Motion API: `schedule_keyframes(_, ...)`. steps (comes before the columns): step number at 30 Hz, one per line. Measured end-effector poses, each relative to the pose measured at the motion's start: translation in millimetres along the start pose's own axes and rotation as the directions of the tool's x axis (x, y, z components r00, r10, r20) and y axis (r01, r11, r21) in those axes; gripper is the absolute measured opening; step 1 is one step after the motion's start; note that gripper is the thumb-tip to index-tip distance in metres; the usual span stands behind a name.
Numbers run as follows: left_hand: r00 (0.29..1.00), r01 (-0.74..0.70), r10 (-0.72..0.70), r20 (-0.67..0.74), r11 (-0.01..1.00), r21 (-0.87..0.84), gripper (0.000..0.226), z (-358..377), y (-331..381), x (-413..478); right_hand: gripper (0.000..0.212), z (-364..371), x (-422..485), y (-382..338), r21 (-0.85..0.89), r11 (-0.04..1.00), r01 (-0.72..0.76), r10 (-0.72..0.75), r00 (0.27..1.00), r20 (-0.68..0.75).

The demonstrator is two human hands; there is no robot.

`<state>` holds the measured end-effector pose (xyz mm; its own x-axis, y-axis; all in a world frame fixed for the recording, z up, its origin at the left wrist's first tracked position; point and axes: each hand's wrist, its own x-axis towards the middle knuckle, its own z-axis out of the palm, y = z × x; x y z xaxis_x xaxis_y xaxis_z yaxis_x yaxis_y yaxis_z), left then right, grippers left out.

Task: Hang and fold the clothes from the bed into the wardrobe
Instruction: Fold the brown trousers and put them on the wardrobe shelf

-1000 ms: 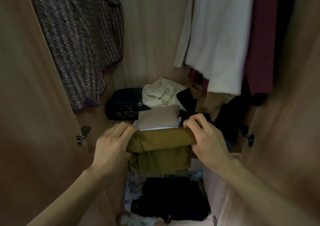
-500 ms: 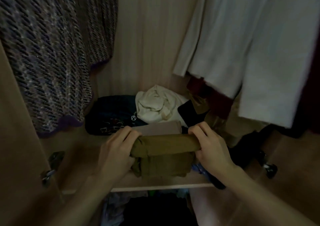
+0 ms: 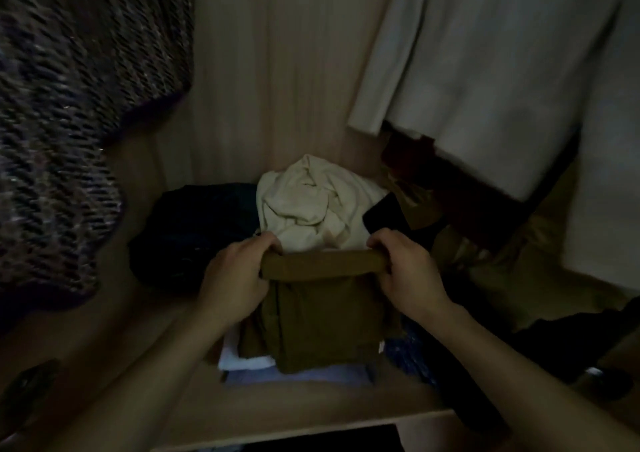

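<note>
Two bare hands grip the far, rolled edge of a folded olive-brown garment [image 3: 322, 323], one at each end: the left hand [image 3: 239, 278] curls its fingers over the left end and the right hand [image 3: 408, 271] curls over the right end. The garment lies on a small stack of pale folded clothes [image 3: 247, 361], which sits on the wooden wardrobe shelf [image 3: 311, 408] near its front edge. Just behind the hands, a crumpled cream garment [image 3: 311, 206] is heaped at the back of the shelf. A dark bundle of clothing [image 3: 194, 230] lies to its left, touching it. To the right of the stack more dark clothing [image 3: 571, 341] spreads along the shelf, too dim to make out. Above, a speckled knitted garment [image 3: 69, 105] hangs at the left. A white garment [image 3: 485, 71] hangs at the right, with a dark red garment [image 3: 415, 155] showing below its hem. The pale wooden back wall [image 3: 277, 71] shows between them. The scene is dim and slightly blurred.
</note>
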<state>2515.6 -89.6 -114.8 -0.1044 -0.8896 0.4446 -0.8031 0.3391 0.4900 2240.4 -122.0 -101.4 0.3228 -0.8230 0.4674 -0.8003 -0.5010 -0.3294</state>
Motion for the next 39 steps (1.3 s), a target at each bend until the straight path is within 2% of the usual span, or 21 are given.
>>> schedule_keyframes(2,0.986,0.159,-0.156,0.066,0.986,-0.051,0.033,17,-16,30,0.039,22,31,18,0.055,0.993,-0.101,0.096,0.991,0.093)
schedule_keyframes(3,0.971,0.232,-0.23,0.063,0.973,-0.014,0.032,25,-22,40,0.043,33,43,25,0.064,0.986,-0.154,0.145,0.981,0.128)
schedule_keyframes(4,0.962,0.269,-0.271,0.01,0.957,0.109,0.041,31,-26,47,0.052,44,52,30,0.055,0.979,-0.199,0.19,0.973,0.134)
schedule_keyframes(6,0.965,0.262,-0.237,-0.111,0.875,0.408,0.07,43,-34,51,0.072,61,62,38,-0.02,0.97,-0.243,0.244,0.969,0.036)
schedule_keyframes(8,0.978,0.192,-0.122,-0.171,0.85,0.491,0.08,49,-37,47,0.079,67,62,39,-0.085,0.971,-0.222,0.214,0.972,-0.093)
schedule_keyframes(9,0.979,0.133,-0.038,-0.198,0.861,0.49,0.075,52,-37,44,0.075,67,59,37,-0.099,0.977,-0.188,0.173,0.975,-0.142)
schedule_keyframes(11,0.962,-0.013,0.144,-0.234,0.874,0.486,0.054,61,-36,35,0.053,68,51,31,-0.113,0.99,-0.079,0.058,0.981,-0.185)
schedule_keyframes(13,0.954,-0.161,0.254,-0.16,0.883,0.442,0.033,69,-30,29,0.032,68,40,23,-0.095,0.995,0.012,-0.022,0.994,-0.104)
schedule_keyframes(14,0.959,-0.193,0.259,-0.116,0.895,0.402,0.022,72,-29,26,0.031,70,34,20,-0.082,0.996,0.025,-0.027,0.999,-0.02)
schedule_keyframes(15,0.969,-0.187,0.231,-0.085,0.916,0.355,0.017,75,-29,24,0.04,73,28,17,-0.091,0.996,0.02,-0.013,0.997,0.073)
schedule_keyframes(18,0.999,-0.038,0.035,0.018,0.955,0.293,0.051,81,-25,15,0.077,83,17,14,-0.127,0.992,-0.001,0.036,0.961,0.276)
schedule_keyframes(20,0.998,-0.012,-0.01,0.069,0.951,0.31,0.064,88,-23,7,0.089,90,13,14,-0.12,0.993,-0.007,0.046,0.944,0.326)
schedule_keyframes(25,0.983,0.005,-0.054,0.177,0.965,0.262,0.077,101,-30,-4,0.082,102,10,20,-0.11,0.994,-0.028,0.062,0.945,0.32)
schedule_keyframes(32,0.97,0.044,-0.078,0.229,0.987,0.152,0.079,119,-51,4,0.079,115,18,29,-0.055,0.998,-0.035,0.049,0.962,0.267)
schedule_keyframes(34,0.96,0.103,-0.121,0.252,0.991,0.083,0.081,126,-59,7,0.076,122,19,32,-0.024,0.999,-0.032,0.037,0.969,0.245)
schedule_keyframes(37,0.942,0.174,-0.166,0.291,0.985,-0.004,0.073,137,-68,19,0.064,129,24,34,0.012,1.0,-0.029,0.025,0.969,0.245)
schedule_keyframes(39,0.934,0.194,-0.187,0.306,0.981,0.009,0.067,136,-68,25,0.057,126,26,32,0.012,1.0,-0.026,0.022,0.969,0.246)
